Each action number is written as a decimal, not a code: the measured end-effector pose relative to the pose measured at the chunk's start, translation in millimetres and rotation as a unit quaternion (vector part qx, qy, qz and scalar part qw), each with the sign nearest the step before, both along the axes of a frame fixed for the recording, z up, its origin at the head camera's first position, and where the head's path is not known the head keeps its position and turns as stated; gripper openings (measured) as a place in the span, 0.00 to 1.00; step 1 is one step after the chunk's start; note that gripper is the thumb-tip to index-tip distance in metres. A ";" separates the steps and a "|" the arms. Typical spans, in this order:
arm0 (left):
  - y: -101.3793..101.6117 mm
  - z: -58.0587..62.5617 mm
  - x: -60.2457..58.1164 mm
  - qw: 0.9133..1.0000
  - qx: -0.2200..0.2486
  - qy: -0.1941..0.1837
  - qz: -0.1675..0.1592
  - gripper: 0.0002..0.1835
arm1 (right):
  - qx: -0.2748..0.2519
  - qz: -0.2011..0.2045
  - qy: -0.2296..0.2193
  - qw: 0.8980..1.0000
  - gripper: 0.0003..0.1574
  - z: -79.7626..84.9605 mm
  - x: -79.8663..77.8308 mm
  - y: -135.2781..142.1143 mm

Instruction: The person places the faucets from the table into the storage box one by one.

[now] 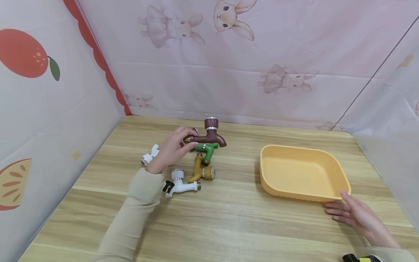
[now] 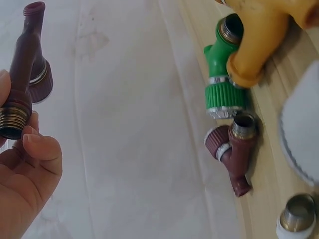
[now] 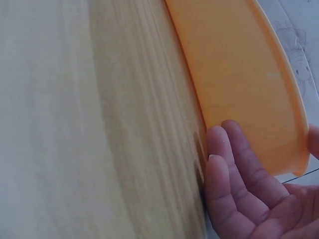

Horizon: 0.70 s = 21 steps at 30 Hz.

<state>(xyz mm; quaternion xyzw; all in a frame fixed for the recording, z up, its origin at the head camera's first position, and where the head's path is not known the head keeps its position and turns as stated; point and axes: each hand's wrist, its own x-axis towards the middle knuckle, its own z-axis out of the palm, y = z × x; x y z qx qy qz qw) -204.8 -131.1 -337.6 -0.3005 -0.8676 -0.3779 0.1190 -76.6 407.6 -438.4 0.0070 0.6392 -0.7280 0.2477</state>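
My left hand pinches a maroon tap by its threaded end, between thumb and fingers. In the left wrist view that tap is held up with its spout at the top. Below it lie a green tap and a smaller maroon tap, mostly hidden by the hand in the head view. At the right, my right hand grips the near right corner of a yellow plastic basin. Its thumb rests on the rim, and its fingers lie along the outer wall.
A mustard-yellow tap and a white tap lie nearer on the wooden table. Another white tap sits left of my left hand, partly covered by it. Printed cloth walls border the table's back and sides.
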 end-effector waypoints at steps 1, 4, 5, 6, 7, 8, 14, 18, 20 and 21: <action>1.7 -0.6 -1.1 1.000 0.001 0.001 -0.003 0.13 | 0.003 -0.001 -0.003 1.000 0.19 0.0 -0.3 0.0; 7.5 -2.3 -4.5 1.000 0.007 0.010 -0.008 0.13 | 0.012 -0.006 -0.008 1.000 0.19 -0.6 0.0 0.0; 9.6 -2.8 -5.7 1.000 0.008 0.014 -0.009 0.13 | 0.009 -0.006 -0.007 1.000 0.19 -1.1 0.1 0.2; 12.1 -3.0 -6.7 1.000 0.008 0.017 -0.009 0.13 | 0.008 -0.007 -0.005 1.000 0.19 -1.3 0.5 0.4; 14.6 -3.2 -7.5 1.000 0.010 0.018 -0.010 0.13 | 0.004 -0.008 -0.005 1.000 0.19 -1.6 0.9 0.7; 17.2 -3.1 -8.2 1.000 0.011 0.018 -0.010 0.13 | 0.000 -0.010 -0.001 1.000 0.20 -1.9 1.3 0.8; 33.1 -0.9 -10.5 0.999 0.028 0.008 -0.028 0.13 | 0.000 -0.013 0.007 1.000 0.19 0.0 0.5 0.7; 43.2 -0.5 -13.0 0.998 0.037 0.011 -0.045 0.13 | 0.003 -0.010 0.005 1.000 0.19 1.0 0.4 -0.6; 47.8 -0.3 -14.1 0.998 0.037 0.012 -0.050 0.13 | -0.003 -0.007 0.010 1.000 0.19 1.0 0.4 -1.5; 50.3 -0.2 -14.6 0.998 0.036 0.011 -0.051 0.13 | -0.006 -0.006 0.013 1.000 0.19 1.0 0.4 -1.9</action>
